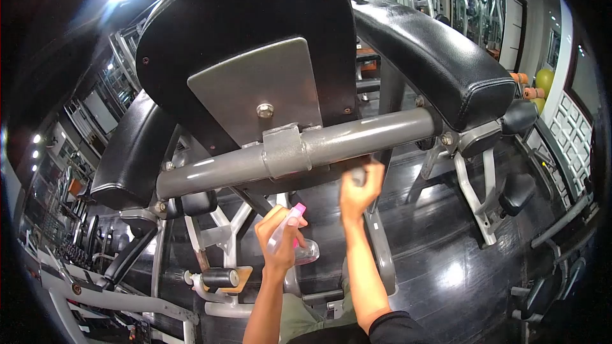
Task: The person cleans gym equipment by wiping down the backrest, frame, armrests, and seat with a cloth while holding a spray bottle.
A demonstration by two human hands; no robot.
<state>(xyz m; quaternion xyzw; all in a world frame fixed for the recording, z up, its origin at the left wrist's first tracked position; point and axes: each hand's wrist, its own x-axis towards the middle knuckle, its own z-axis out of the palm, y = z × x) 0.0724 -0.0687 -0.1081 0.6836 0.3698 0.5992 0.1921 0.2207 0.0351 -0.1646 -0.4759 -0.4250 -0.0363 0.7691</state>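
My left hand (275,232) is wrapped round a clear spray bottle (308,252) with a pink spray head, held low in front of my legs. My right hand (362,196) is raised just below the grey metal crossbar (370,132), fingers curled closed. A small greyish thing (357,177) shows blurred in its grip; I cannot make out what it is. Above both hands stands the black back of a padded board (236,19), with a bolted metal plate (255,83) joined to the crossbar.
Black padded arms flank the crossbar, one on the right (440,51) and one on the left (127,153). A roller pad (220,278) sits low at left on the machine's frame. More gym machines stand around on the dark, shiny floor (440,242).
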